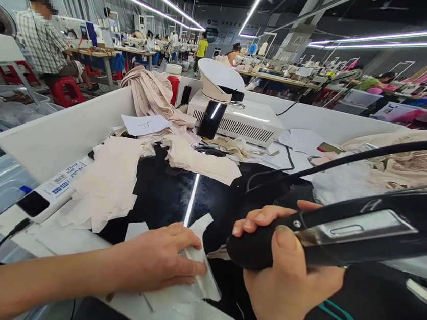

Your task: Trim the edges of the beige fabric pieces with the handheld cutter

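Observation:
My right hand (287, 276) is wrapped round a black corded hand tool (363, 233) with a silver panel on its side; the thumb lies on top and its rounded end points left. The tool is raised above the black work surface (179, 192). My left hand (163, 259) is at the near edge, its fingers and thumb closed on a narrow cream fabric piece (201, 269) that lies folded on the surface. More pale pieces lie under and beside that hand. A teal plastic loop (338, 314) lies behind my right wrist.
Stacks of cream fabric pieces (114, 169) lie left and behind. A white box (237, 119) with a phone (212, 120) leaning on it stands at the back. The tool's black cable (353, 155) arcs right. A white power strip (56, 188) borders the left. A person (42, 38) sits far left.

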Demonstrator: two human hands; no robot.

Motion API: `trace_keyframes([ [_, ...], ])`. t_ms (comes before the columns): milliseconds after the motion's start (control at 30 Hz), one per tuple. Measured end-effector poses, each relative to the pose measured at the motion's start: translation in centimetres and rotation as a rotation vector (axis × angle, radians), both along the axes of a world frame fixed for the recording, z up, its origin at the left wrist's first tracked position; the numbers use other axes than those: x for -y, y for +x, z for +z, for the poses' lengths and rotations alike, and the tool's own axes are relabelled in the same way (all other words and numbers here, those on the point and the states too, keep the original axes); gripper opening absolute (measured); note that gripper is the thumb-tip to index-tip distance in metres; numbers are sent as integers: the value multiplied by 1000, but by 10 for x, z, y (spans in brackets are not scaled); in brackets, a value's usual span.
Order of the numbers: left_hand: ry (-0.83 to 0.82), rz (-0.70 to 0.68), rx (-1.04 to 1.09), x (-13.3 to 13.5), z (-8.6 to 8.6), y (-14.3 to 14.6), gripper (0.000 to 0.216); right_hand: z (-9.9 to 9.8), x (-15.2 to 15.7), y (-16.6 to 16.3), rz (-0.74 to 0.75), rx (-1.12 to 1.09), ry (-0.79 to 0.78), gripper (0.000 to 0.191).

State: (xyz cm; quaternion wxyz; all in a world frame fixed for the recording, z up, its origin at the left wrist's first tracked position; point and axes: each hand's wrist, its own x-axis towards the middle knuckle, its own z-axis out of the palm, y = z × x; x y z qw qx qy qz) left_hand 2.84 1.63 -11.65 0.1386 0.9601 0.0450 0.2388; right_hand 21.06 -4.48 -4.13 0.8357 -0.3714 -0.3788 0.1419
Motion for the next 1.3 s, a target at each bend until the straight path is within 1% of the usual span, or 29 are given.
trace_keyframes([
  [167, 17, 29, -10, 10, 2, 2, 20, -1, -6, -1, 4, -2, -19, 41],
  [300, 71, 74, -45, 25, 10, 1, 30, -1, -3, -1, 15, 10, -26, 40],
  [367, 87, 86, -41, 25, 13, 1, 30, -2, -1, 0, 26, 28, -16, 40],
  [467, 119, 50, -47, 8, 13, 4, 22, -5, 1, 2, 37, 42, -20, 42],
  [533, 127, -29, -49, -10, 12, 8, 22, -6, 2, 2, 33, 48, -26, 41],
  [633, 82, -141, -65, -36, 12, 14, 26, -8, 2, 2, 10, 65, -34, 39],
  [767, 20, -196, -99, -57, 11, 15, 30, -8, 3, 3, -5, 82, -53, 40],
  [1000, 7, -232, -86, -63, 13, 5, 36, -10, 4, 4, -17, 94, -65, 39],
  [1167, 60, -249, -119, -65, 16, 1, 39, -9, 4, 4, -32, 109, -75, 41],
  [1300, 133, -246, -168, -64, 17, 0, 41, -9, 6, 4, -11, 81, -74, 42],
])
